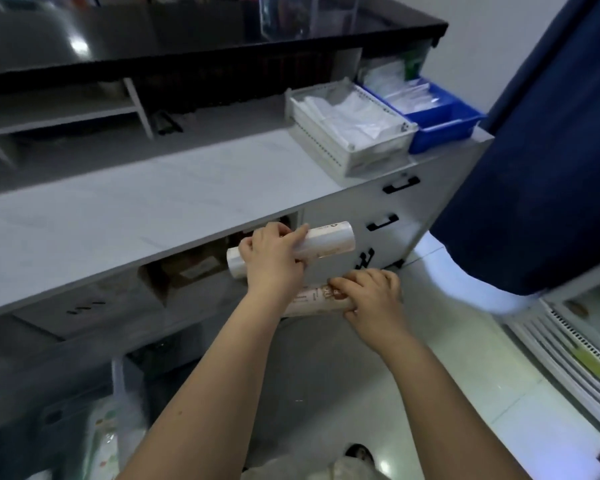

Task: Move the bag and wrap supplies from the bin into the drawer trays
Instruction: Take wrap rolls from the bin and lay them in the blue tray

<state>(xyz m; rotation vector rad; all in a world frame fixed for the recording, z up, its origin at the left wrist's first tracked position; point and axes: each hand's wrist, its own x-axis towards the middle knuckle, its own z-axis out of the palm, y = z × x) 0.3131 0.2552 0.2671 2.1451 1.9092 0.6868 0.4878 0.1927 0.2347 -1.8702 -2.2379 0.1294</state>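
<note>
My left hand grips a white roll of wrap held roughly level in front of the counter's edge. Just below it, my right hand grips a second roll with brown print. Both hands are in front of the grey drawer cabinet, whose drawers with black handles look closed. On the countertop at the right stands a white tray holding clear plastic bags, with a blue bin of packets beside it. A clear bin with printed packs sits low at the left.
The pale countertop runs across the middle, with a dark upper shelf behind. Cardboard boxes sit in the open space under the counter. A blue cloth hangs at the right. White racks lie on the floor at the right.
</note>
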